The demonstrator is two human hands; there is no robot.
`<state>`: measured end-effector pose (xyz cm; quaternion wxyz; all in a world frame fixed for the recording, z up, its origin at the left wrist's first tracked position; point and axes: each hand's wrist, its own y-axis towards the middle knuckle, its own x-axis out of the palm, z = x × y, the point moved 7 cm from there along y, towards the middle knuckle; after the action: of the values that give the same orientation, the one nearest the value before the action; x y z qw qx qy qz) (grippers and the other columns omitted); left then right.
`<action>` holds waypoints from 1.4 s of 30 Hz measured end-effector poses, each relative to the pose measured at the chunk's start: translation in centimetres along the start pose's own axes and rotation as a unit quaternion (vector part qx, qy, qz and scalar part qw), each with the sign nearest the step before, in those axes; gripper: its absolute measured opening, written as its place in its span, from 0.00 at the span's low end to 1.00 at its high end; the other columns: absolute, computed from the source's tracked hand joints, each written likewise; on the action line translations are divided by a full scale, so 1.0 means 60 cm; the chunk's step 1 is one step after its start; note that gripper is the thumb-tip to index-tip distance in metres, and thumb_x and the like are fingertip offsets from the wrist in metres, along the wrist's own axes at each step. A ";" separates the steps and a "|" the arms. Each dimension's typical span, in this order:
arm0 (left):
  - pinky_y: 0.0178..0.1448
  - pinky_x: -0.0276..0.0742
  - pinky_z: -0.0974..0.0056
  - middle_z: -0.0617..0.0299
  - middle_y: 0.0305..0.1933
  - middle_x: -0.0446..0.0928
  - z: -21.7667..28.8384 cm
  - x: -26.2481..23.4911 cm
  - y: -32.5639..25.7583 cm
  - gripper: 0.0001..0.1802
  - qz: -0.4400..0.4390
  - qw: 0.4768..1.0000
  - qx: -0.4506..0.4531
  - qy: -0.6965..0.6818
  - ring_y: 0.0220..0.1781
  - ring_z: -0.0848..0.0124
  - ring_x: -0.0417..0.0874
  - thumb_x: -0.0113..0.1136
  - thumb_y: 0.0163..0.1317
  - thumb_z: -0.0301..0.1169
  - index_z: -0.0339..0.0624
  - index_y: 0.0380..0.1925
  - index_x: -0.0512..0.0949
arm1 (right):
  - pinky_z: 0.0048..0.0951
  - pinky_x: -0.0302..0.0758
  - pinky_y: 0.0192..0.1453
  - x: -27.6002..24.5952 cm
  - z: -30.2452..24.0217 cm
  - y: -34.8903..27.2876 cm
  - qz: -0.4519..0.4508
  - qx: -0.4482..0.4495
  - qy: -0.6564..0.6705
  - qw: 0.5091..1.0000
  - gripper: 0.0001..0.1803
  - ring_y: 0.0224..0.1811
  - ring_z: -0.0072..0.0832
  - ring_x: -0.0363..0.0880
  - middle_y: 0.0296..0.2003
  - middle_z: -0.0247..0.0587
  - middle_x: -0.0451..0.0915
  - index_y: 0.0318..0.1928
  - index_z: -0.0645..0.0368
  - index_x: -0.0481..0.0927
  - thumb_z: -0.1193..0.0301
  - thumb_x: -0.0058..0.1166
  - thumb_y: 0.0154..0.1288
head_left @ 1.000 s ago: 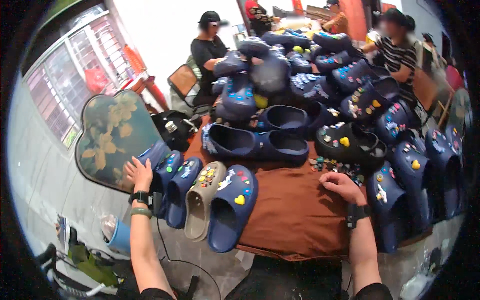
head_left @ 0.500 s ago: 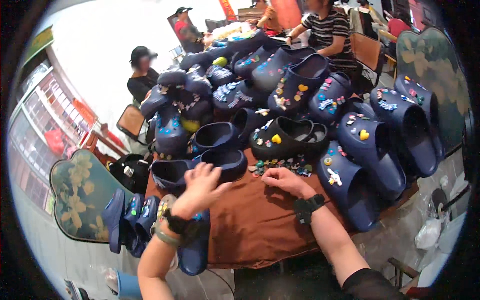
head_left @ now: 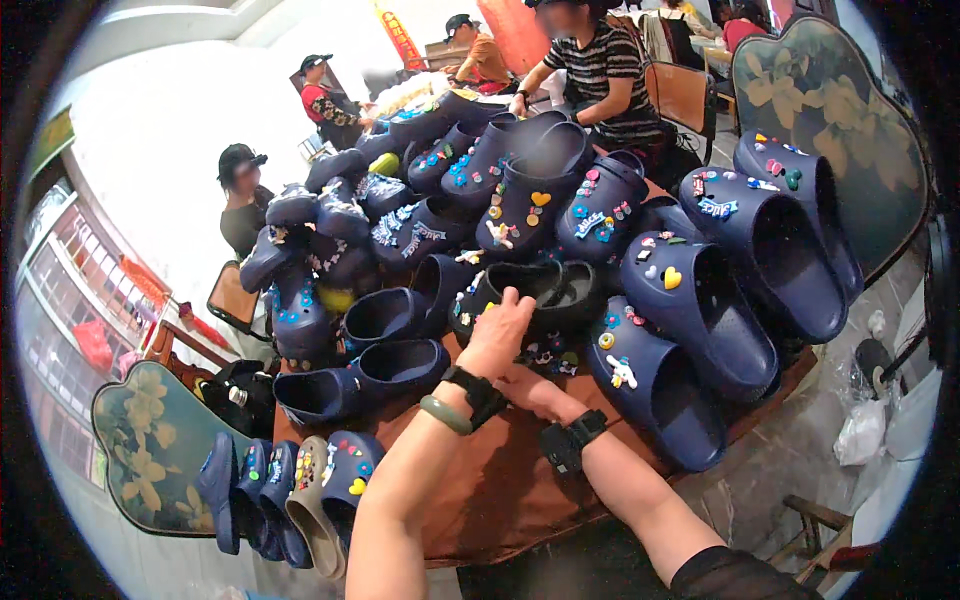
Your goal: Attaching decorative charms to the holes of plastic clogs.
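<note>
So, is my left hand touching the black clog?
Cannot tell: the head view shows the left hand overlapping the black clog, but no plain contact or gap.

Bright light washes out the wall (head_left: 200,125) at far left; soft shadows fall across the worktop (head_left: 480,490). A round blur veils a far clog (head_left: 518,198), and edges curve toward a black rim.

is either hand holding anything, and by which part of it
Cannot be told: the left hand overlaps the black clog, and the right hand is partly hidden.
</note>
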<state>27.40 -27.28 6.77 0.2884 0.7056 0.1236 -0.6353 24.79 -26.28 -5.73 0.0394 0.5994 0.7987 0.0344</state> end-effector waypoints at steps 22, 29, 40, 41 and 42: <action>0.52 0.69 0.62 0.56 0.44 0.70 0.165 -0.062 -0.385 0.08 -0.035 0.998 0.018 0.051 0.45 0.60 0.70 0.56 0.48 0.29 0.43 0.30 0.73 | 0.25 0.70 0.53 0.025 -0.061 -0.019 -0.068 0.060 0.236 0.967 0.17 0.47 0.21 0.74 0.48 0.33 0.76 0.49 0.56 0.78 0.60 0.43 0.71; 0.63 0.60 0.51 0.53 0.59 0.69 0.095 -0.121 -0.438 0.23 0.215 0.940 -0.195 -0.178 0.60 0.52 0.66 0.57 0.44 0.22 0.44 0.45 0.74 | 0.30 0.56 0.68 0.029 -0.117 -0.037 -0.145 -0.124 -0.099 0.977 0.18 0.65 0.31 0.62 0.59 0.39 0.68 0.54 0.61 0.74 0.68 0.47 0.65; 0.64 0.53 0.35 0.43 0.71 0.48 0.040 -0.071 -0.662 0.43 0.051 0.837 -0.533 0.116 0.68 0.37 0.53 0.60 0.56 0.30 0.57 0.70 0.51 | 0.28 0.58 0.66 0.026 -0.099 -0.046 -0.118 -0.068 -0.034 0.990 0.16 0.63 0.27 0.63 0.56 0.37 0.68 0.51 0.59 0.76 0.69 0.48 0.65; 0.64 0.53 0.35 0.42 0.71 0.48 0.037 -0.068 -0.661 0.43 0.054 0.840 -0.529 0.108 0.68 0.37 0.53 0.60 0.56 0.30 0.58 0.70 0.51 | 0.28 0.58 0.67 0.019 -0.098 -0.053 -0.104 -0.074 -0.060 0.990 0.16 0.63 0.27 0.63 0.56 0.38 0.69 0.51 0.59 0.76 0.68 0.47 0.65; 0.64 0.53 0.35 0.41 0.71 0.48 0.033 -0.065 -0.659 0.43 0.057 0.844 -0.524 0.099 0.68 0.37 0.54 0.59 0.56 0.30 0.58 0.70 0.51 | 0.28 0.58 0.67 0.013 -0.096 -0.051 -0.094 -0.069 -0.063 0.991 0.16 0.63 0.27 0.63 0.56 0.38 0.69 0.51 0.59 0.76 0.68 0.47 0.65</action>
<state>3.77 4.11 0.59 0.6372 0.5146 0.4257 -0.3847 21.05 -26.42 -0.35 0.1338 0.5187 0.8431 0.0476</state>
